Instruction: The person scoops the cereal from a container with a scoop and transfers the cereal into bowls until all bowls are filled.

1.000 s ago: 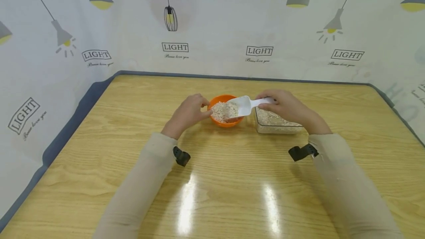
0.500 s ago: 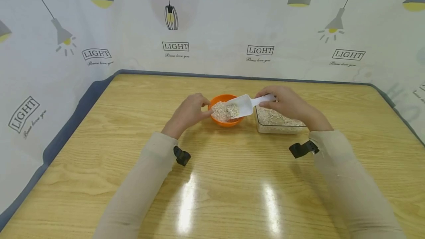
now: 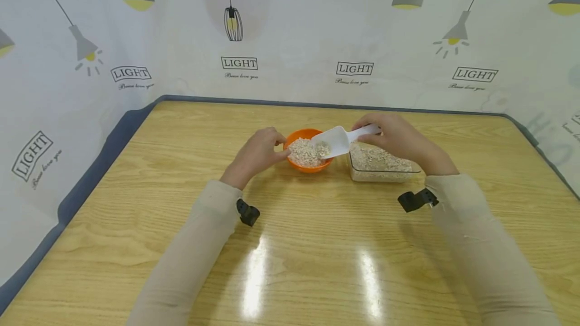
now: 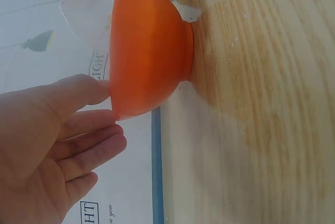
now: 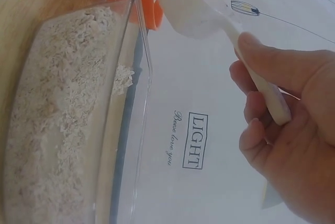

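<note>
An orange bowl (image 3: 310, 169) stands on the table, heaped with rolled oats (image 3: 301, 153). My left hand (image 3: 257, 156) pinches its left rim between thumb and index finger; in the left wrist view the other fingers extend beside the bowl (image 4: 149, 51). From the right, my right hand (image 3: 393, 137) grips the handle of a white scoop (image 3: 336, 140), thumb along the top. The scoop tilts down over the bowl, with a small heap of oats at its lip. In the right wrist view the fingers curl round the handle (image 5: 269, 96).
Just right of the bowl, below my right hand, sits a clear rectangular container (image 3: 380, 177) of oats, its level uneven. A wooden table (image 3: 312, 245) extends toward me. Behind it hangs a lamp-printed cloth backdrop (image 3: 290, 29).
My right hand has drawn the scoop slightly right and up. Oats have slid off it into the bowl, leaving less on the scoop. My left hand stays at the rim.
</note>
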Demonstrator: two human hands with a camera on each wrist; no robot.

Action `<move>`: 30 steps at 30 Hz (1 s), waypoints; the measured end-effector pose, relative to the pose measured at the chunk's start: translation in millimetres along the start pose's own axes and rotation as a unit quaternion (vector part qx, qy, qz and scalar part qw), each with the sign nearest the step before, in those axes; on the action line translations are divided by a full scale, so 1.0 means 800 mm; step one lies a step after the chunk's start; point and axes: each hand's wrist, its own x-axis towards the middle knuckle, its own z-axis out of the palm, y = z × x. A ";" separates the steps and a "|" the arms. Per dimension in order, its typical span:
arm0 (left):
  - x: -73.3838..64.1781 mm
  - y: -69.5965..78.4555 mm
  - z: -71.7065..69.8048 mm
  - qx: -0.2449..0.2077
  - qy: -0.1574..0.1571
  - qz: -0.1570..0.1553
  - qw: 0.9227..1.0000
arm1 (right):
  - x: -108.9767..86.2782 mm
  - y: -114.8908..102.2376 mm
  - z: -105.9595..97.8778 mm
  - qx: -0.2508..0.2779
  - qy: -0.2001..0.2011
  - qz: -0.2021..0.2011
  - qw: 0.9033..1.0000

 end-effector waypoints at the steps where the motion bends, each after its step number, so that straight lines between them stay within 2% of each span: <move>1: 0.000 0.000 0.000 0.000 0.000 0.000 1.000 | 0.000 0.000 0.000 0.001 0.001 0.001 1.000; 18: -0.001 0.004 -0.004 0.000 -0.002 0.002 1.000 | 0.000 -0.003 -0.005 -0.044 0.033 -0.018 0.998; 30: 0.000 0.002 -0.002 0.002 0.002 0.007 1.000 | 0.001 -0.003 -0.007 -0.044 0.067 -0.038 0.996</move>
